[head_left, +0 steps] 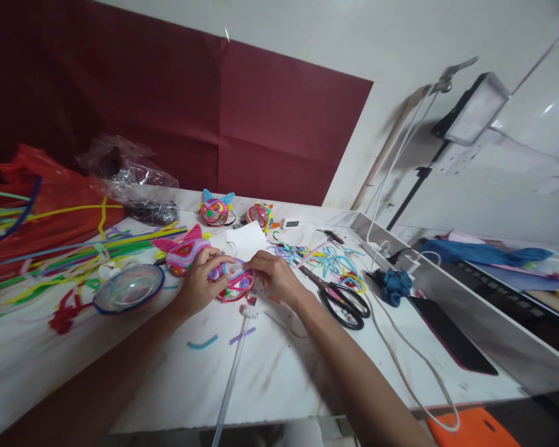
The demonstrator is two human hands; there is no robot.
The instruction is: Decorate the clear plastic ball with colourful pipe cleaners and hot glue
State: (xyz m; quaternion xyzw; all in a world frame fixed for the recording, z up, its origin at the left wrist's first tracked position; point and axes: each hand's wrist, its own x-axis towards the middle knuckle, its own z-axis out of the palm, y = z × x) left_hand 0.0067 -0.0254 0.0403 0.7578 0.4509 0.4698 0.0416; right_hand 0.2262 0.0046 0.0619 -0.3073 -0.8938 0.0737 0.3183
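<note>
Between my two hands is a small rounded clear piece (236, 288) trimmed with pink, red and purple pipe cleaners. My left hand (204, 280) grips its left side, with thumb and fingers closed on it. At the upper right edge, the fingers of my right hand (276, 277) are pinched together against it; whether a smaller bit is between them is hidden. Just below lies a white tool (248, 310) with a long translucent stick (233, 372) running toward the table's front edge. A pink-eared pipe-cleaner figure (182, 249) sits beside my left hand.
Black-handled scissors (342, 304) and a heap of pipe-cleaner scraps (330, 261) lie right. Two decorated figures, one blue-eared (215, 208), stand behind. Left are a blue-rimmed clear dome (129, 289) and long pipe cleaners (121, 248). A black phone (451, 335) and white cable (400, 347) lie far right.
</note>
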